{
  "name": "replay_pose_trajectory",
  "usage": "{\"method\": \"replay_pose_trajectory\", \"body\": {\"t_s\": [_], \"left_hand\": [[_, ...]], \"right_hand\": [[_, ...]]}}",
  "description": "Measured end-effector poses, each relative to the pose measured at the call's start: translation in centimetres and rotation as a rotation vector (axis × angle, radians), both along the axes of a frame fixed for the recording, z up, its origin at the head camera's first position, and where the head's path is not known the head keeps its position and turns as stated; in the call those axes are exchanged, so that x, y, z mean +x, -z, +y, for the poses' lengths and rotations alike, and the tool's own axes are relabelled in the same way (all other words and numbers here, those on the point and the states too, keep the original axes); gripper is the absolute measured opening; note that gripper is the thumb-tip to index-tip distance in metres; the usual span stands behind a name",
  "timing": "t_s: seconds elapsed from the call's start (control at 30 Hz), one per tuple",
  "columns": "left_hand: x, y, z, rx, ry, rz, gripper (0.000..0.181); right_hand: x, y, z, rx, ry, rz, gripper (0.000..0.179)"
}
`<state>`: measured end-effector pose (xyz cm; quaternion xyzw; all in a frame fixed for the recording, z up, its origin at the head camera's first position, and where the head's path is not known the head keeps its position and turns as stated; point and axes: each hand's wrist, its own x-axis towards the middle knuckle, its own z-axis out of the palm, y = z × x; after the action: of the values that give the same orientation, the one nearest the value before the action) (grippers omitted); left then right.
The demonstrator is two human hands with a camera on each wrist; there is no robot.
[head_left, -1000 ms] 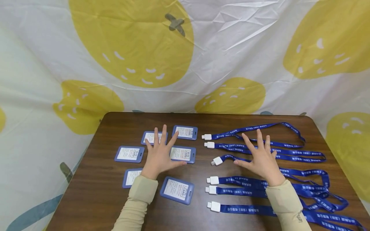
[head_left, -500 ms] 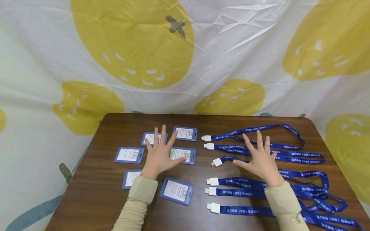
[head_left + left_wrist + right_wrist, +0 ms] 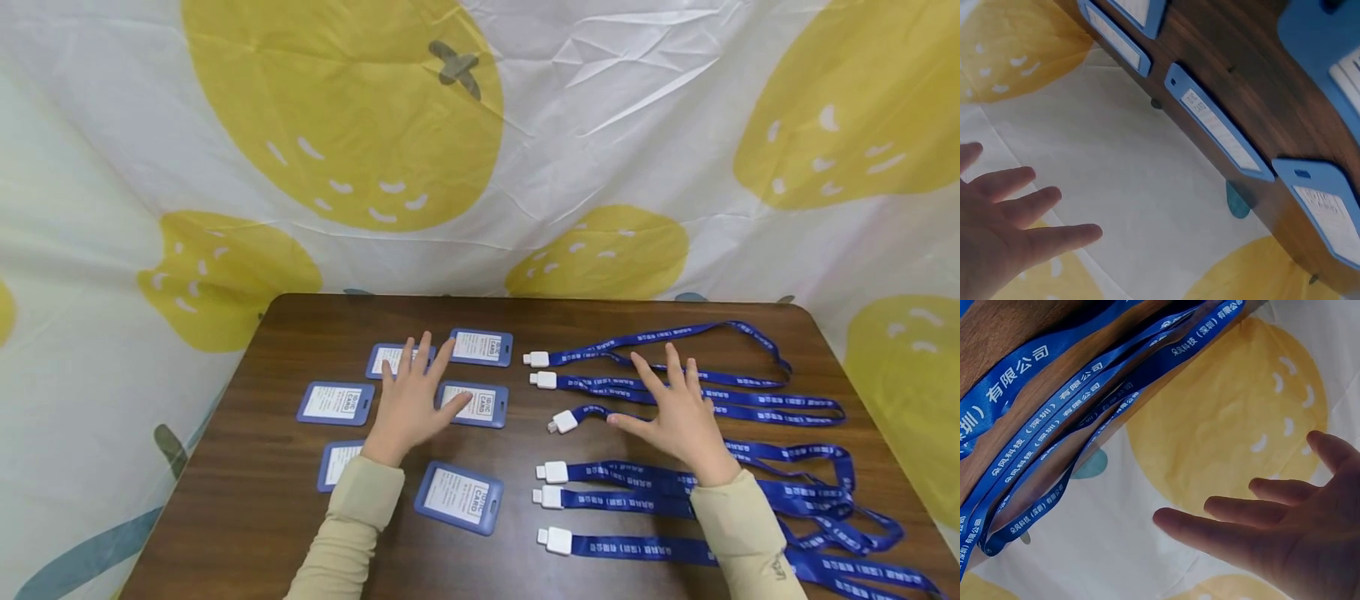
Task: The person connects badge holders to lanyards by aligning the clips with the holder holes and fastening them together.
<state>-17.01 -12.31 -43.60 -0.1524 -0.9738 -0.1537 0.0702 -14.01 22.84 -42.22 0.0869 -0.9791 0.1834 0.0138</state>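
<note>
My left hand, fingers spread and nothing held, hovers over several blue badge holders on the left half of the table. One badge holder shows beside its thumb, another lies to its left, and a third is nearer me, by the wrist. In the left wrist view the left hand appears with fingers apart, away from a badge holder. My right hand is spread above several blue lanyards with white clips, also holding nothing. The nearest lanyard passes under the right sleeve.
A brown wooden table carries everything. Behind it hangs a white curtain printed with yellow fruit. White clips, such as this clip, line up facing the badge holders. The lanyard loops overlap at the right.
My left hand has drawn slightly left and towards me, its fingers a little less spread. The right hand has hardly moved. Badge holders and lanyards lie as before.
</note>
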Motion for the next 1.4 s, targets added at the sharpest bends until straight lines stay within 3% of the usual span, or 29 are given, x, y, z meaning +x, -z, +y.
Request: {"method": "replay_pose_trajectory", "body": {"t_s": [0.23,0.37,0.5,0.67,0.83,1.13,1.4], "left_hand": [[-0.9,0.1,-0.5,0.126,-0.007,0.155,0.052],[-1.6,0.1,-0.5,0.180,-0.021,0.215,0.038],[-2.0,-0.1,-0.3,0.219,-0.049,0.152,0.030],[-3.0,0.0,0.1,0.248,-0.067,0.036,0.024],[-4.3,0.5,0.3,0.256,-0.063,-0.022,0.023],[-5.9,1.6,0.3,0.217,-0.067,-0.047,0.031],[-6.3,2.1,0.1,0.177,-0.076,-0.052,0.038]], "right_hand": [[-0.8,0.1,0.2,-0.056,-0.010,0.147,0.068],[-1.3,0.2,0.0,-0.095,0.002,0.149,0.046],[-2.0,0.3,-0.2,-0.109,0.011,0.104,0.029],[-3.1,0.6,-0.7,-0.124,-0.013,0.066,0.029],[-4.5,0.9,-1.3,-0.136,-0.040,0.026,0.026],[-6.9,1.7,-1.7,-0.102,-0.110,0.044,0.023],[-8.8,1.7,-2.7,0.009,-0.160,0.032,0.032]]}}
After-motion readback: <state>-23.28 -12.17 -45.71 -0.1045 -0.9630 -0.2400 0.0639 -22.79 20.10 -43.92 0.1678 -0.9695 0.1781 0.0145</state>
